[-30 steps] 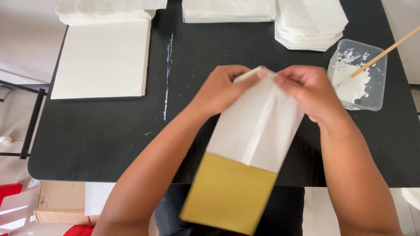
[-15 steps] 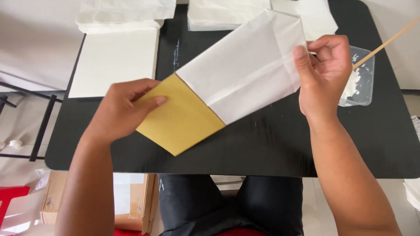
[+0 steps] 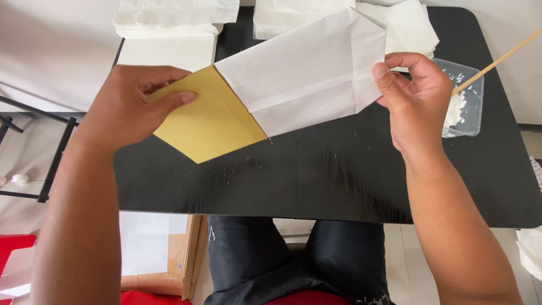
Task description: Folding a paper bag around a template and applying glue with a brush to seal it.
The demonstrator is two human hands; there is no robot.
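We are looking down at a black table (image 3: 339, 186) from the head camera. We are holding a flat paper bag (image 3: 307, 73), white with a yellow end (image 3: 206, 121), just above the table's centre, slanting from eight o'clock up to two o'clock. Our left hand (image 3: 138, 104) is closing on the yellow end, thumb on top and fingers curled behind. Our right hand (image 3: 418, 99) is pinching the white end between thumb and bent fingers. At twelve o'clock, stacks of white paper (image 3: 175, 14) are lying along the table's far edge, partly hidden behind the bag. At three o'clock, just beside our right hand, a clear tray of white paste (image 3: 466, 104) is sitting with a wooden stick (image 3: 499, 59) leaning out of it. Below the table edge, at six o'clock, our dark trousers (image 3: 288, 260) are showing.
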